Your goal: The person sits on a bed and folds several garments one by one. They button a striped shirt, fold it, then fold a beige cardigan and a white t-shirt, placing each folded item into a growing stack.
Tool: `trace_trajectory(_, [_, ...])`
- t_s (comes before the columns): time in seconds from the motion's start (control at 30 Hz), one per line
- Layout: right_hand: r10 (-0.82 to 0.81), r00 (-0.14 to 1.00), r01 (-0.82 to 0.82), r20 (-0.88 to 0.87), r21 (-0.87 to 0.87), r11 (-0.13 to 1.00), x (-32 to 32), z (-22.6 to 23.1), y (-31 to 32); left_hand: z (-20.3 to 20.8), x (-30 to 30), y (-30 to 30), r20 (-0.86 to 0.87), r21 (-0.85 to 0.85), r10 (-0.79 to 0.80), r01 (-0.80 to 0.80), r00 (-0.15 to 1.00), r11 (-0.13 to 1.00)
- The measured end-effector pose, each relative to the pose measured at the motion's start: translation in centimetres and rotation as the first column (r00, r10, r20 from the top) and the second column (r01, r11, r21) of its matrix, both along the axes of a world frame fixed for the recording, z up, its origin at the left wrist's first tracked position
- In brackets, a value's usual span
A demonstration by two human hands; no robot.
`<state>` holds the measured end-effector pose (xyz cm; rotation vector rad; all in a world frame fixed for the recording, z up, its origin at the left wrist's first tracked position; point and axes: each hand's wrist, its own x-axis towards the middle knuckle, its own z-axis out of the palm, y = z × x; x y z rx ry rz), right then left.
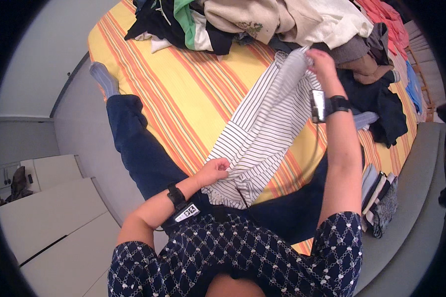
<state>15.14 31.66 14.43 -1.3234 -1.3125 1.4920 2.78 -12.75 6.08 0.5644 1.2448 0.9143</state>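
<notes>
A white shirt with thin dark stripes (pixel 248 133) lies stretched lengthwise over the bed between my legs. Its near end, with a gathered edge, rests close to my waist. My left hand (pixel 213 172) is closed on the shirt's left edge near this end, fingers curled against the thumb. At the far end my right hand (pixel 323 63) grips the cloth and lifts a fold of it, which looks slightly blurred. Both wrists carry a black strap with a small device. The underside of the shirt is hidden.
The bed has a yellow and orange striped sheet (pixel 178 94). A heap of clothes (pixel 282 20) covers its far side, with dark garments (pixel 381 109) at the right. Several folded pieces (pixel 379 198) stand near the grey padded edge (pixel 411 198). White cabinets (pixel 59 232) are at the left.
</notes>
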Motion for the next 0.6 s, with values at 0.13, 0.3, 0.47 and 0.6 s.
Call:
trace_trajectory(0.13, [0.138, 0.876, -0.201, 0.462, 0.088, 0.976, 0.2, -6.1, -0.2, 0.3, -1.2, 0.8, -0.119, -0.114, -0.059, 0.045, 0.991, 0.992])
trace_trajectory(0.3, [0.023, 0.692, -0.298, 0.722, 0.257, 0.919, 2.4, -8.8, -0.7, 4.1, -2.3, 2.7, -0.581, -0.109, -0.236, 0.214, 0.779, 0.971])
trace_trajectory(0.47, [-0.072, 0.645, -0.251, 0.761, 0.3, 0.92, 0.4, -9.0, 0.6, 7.0, -2.7, 6.2, -0.751, 0.03, -0.152, 0.264, 0.642, 0.964])
trace_trajectory(0.6, [0.038, 0.524, -0.469, 0.851, 0.25, 0.847, -2.0, -8.8, 1.1, 6.7, -2.4, 7.8, -0.815, 0.08, -0.227, 0.492, 0.533, 0.867])
